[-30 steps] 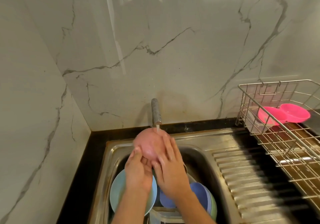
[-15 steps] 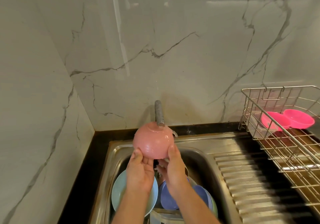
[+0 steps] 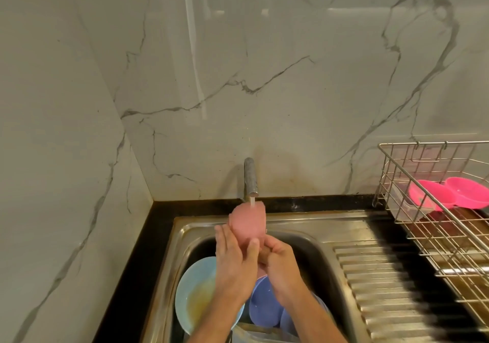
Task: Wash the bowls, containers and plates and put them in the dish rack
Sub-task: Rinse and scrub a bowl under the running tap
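A pink bowl (image 3: 248, 222) is held over the steel sink (image 3: 296, 226), turned on its side under the running tap (image 3: 250, 176). My left hand (image 3: 234, 260) grips its left side and bottom. My right hand (image 3: 281, 266) holds its lower right edge. Water falls onto the bowl's upper rim. Below my hands lie a light blue plate (image 3: 194, 292) with yellowish residue and purple bowls (image 3: 264, 308). The wire dish rack (image 3: 434, 210) at the right holds two bright pink bowls (image 3: 434, 194).
A ribbed steel drainboard (image 3: 375, 289) lies between the sink and the rack. A clear container (image 3: 404, 205) sits in the rack's near corner. Marble walls close in behind and to the left. A black counter strip (image 3: 137, 258) borders the sink.
The pink bowl has been turned from dome-up to on its side under the water. My hands shifted their grip around it. The camera view has tilted slightly.
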